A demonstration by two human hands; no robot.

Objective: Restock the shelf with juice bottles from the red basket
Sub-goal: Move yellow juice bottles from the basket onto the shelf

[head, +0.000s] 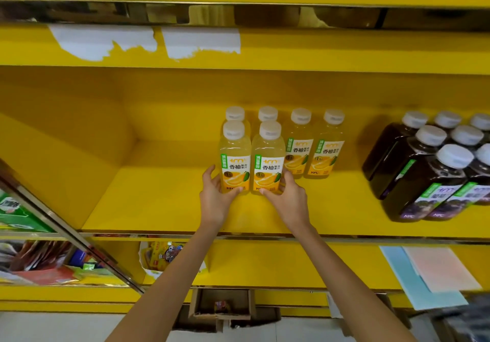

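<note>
Several pale yellow juice bottles with white caps stand upright on the yellow shelf (164, 209). My left hand (216, 195) grips the base of the front left yellow bottle (234, 156). My right hand (287, 195) grips the base of the front right yellow bottle (267, 156) beside it. Both bottles rest on the shelf board, touching each other. More yellow bottles (327, 142) stand behind and to the right. The red basket is out of view.
Several dark purple juice bottles (424, 177) stand at the right of the same shelf. The shelf's left half is bare. Snack packets (34, 262) fill the lower left unit. A cardboard box (221, 304) sits on the floor below. Paper tags (437, 270) hang on the shelf front.
</note>
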